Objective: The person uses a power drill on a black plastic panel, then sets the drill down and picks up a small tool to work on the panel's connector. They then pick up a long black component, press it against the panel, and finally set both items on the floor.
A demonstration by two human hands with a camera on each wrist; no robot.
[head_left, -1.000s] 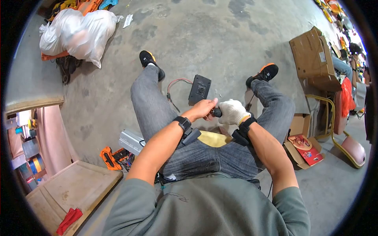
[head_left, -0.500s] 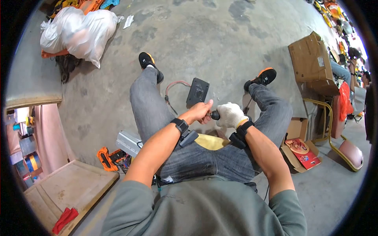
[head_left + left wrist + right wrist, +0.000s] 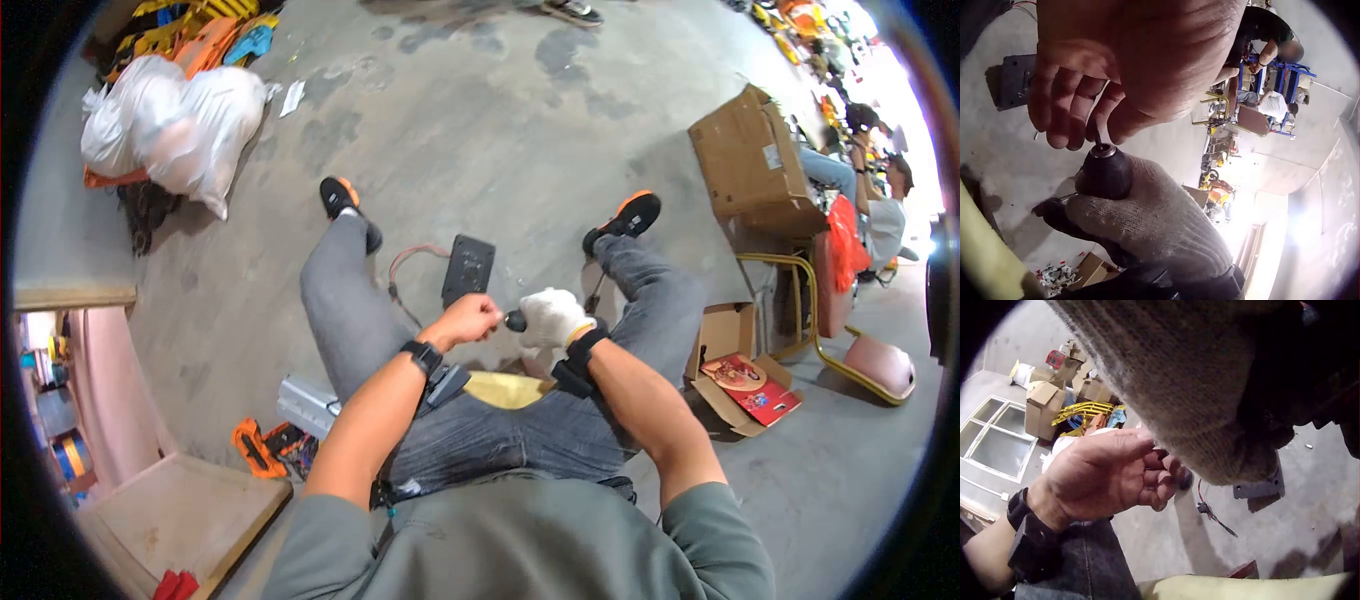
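Note:
My right hand [image 3: 552, 318], in a white knitted glove, grips a drill whose black chuck [image 3: 1107, 174] points toward my left hand. Most of the drill body is hidden by the glove and by shadow. My bare left hand [image 3: 468, 320] is just in front of the chuck, thumb and forefinger pinching a thin metal bit [image 3: 1100, 132] right at the chuck's mouth. Its other fingers are loosely curled, as the right wrist view shows. On the floor beyond the hands lies a flat black box [image 3: 470, 268] with red and black wires [image 3: 408, 252] running from it.
A yellow seat [image 3: 508, 390] is between my thighs. A silver case [image 3: 308, 404] and an orange tool [image 3: 258, 448] lie to the left. At right stand an open carton [image 3: 735, 385], a big cardboard box [image 3: 750, 170] and a gold-framed chair [image 3: 812, 300]. White sacks [image 3: 175, 130] lie far left.
My left hand has drawn back a little from the chuck, leaving a small gap in the head view. The head view has shifted, so the floor things appear lower and further left.

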